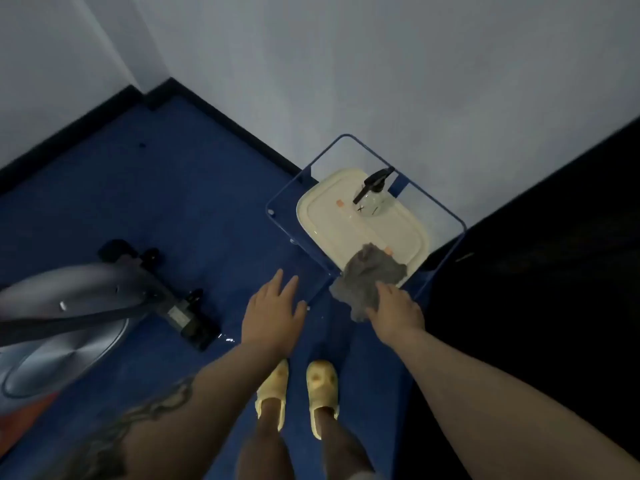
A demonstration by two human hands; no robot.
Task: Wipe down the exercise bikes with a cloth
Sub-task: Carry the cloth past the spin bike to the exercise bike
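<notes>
Carpet, deep blue [180, 188], runs out toward eleven o'clock until it meets the black skirting [221, 112] under the pale grey wall [381, 64]; that stretch is our open room. At three o'clock a black mass closes the side, too dark to identify. At one o'clock a blue metal-framed stand [277, 216] sits against the wall, carrying one cream plastic rounded tray [346, 230].

Our right hand [394, 310] pinches the crumpled grey cloth [370, 278], fingers closed on its near edge; the cloth looks wrinkled and bunched, draped half over the tray's near corner and the stand's rail. Our left hand [273, 310] hovers just beside it at eleven o'clock of the feet, fingers spread apart and empty.

We count one cloth, one clear spray bottle with a black trigger head [372, 199] standing on the tray, one silver-and-black exercise bike [69, 306] at nine o'clock, blurred, and two pale yellow slippers [322, 386].
</notes>
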